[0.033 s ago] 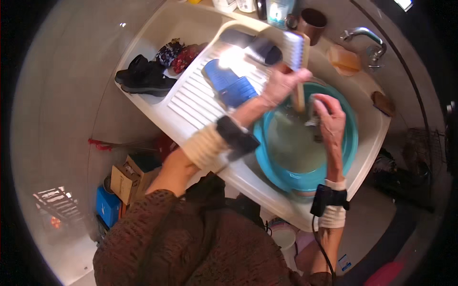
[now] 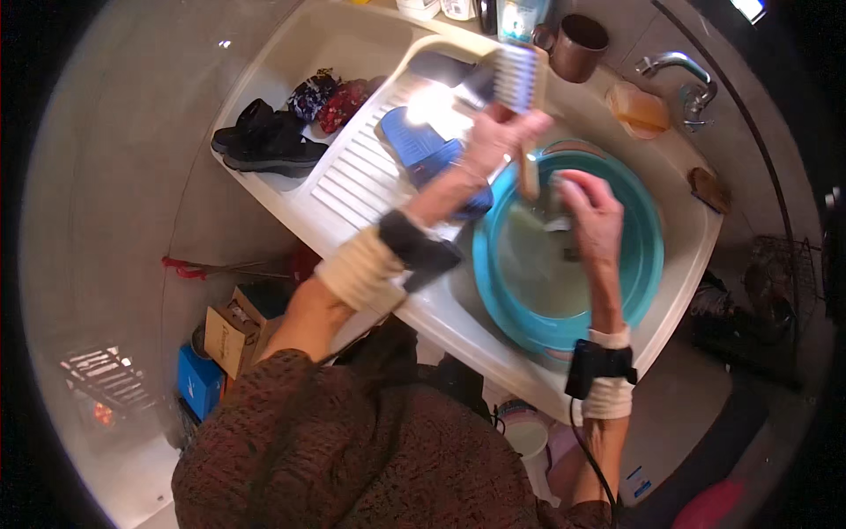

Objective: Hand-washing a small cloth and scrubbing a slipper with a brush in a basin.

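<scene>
The person's left hand, slightly blurred, was closed around a wooden-handled scrub brush, pale bristles uppermost, at the left edge of a turquoise basin. The right hand hung over the basin's cloudy water, fingers curled in narrowly; whether it held anything could not be told. Left of the basin, blue slippers lay on a ribbed drainboard, with black shoes farther left.

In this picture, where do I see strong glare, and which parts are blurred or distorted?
Head view: white glare on the ribbed drainboard; head view: motion blur on the brush and left hand; head view: the sink edges look bowed.
</scene>
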